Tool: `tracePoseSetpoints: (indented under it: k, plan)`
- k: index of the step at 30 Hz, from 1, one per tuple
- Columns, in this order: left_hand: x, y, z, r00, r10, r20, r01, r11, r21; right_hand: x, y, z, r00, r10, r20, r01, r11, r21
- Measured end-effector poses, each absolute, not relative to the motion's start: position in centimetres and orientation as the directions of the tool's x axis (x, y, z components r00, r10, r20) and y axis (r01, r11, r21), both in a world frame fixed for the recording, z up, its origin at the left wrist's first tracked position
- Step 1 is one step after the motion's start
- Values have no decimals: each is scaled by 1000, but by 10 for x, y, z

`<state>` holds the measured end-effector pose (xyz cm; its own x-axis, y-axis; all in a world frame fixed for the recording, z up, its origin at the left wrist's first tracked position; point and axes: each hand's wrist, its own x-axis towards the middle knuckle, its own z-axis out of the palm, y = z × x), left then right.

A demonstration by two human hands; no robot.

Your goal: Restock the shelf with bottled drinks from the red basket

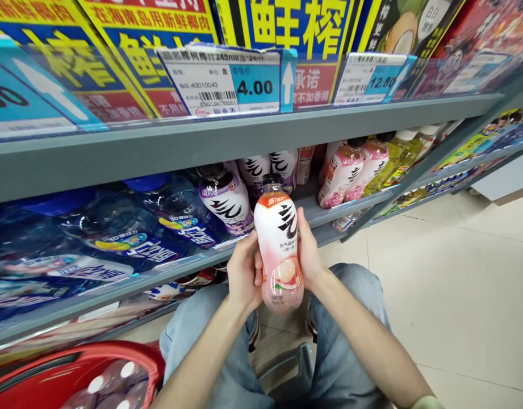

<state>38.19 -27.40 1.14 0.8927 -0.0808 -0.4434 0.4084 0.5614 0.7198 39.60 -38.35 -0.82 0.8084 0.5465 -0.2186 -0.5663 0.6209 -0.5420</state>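
Observation:
A drink bottle [278,244] with a white and pink label and a dark cap is held upright between both hands, just in front of the lower shelf. My left hand [245,270] is closed around its left side, fingers partly behind it. My right hand [310,250] grips the right side, with most fingers hidden behind the bottle. Just behind it on the shelf stand bottles with purple-trimmed white labels [227,201]. Similar pink bottles [343,173] stand farther right, a gap between the two groups.
Large blue-capped bottles [159,210] fill the shelf at left. A red basket [153,355] holding several white-capped bottles sits at lower left. The grey shelf edge [244,136] with price tags crosses above. A grey stool-like object [287,369] is between my legs. Tiled floor [448,284] lies right.

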Motion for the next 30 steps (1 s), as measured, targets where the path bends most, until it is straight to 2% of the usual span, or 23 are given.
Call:
tracePoseSetpoints:
  k: [8,30]
  plan:
    - [387,-273,10,863,-71,-501,450,561,695,398,-380,-10,794,554,-252,-597,632,-494]
    - [386,-283,10,868,-145,-475,464,580,670,394,-389,-8,804,501,-320,-594,640,-488]
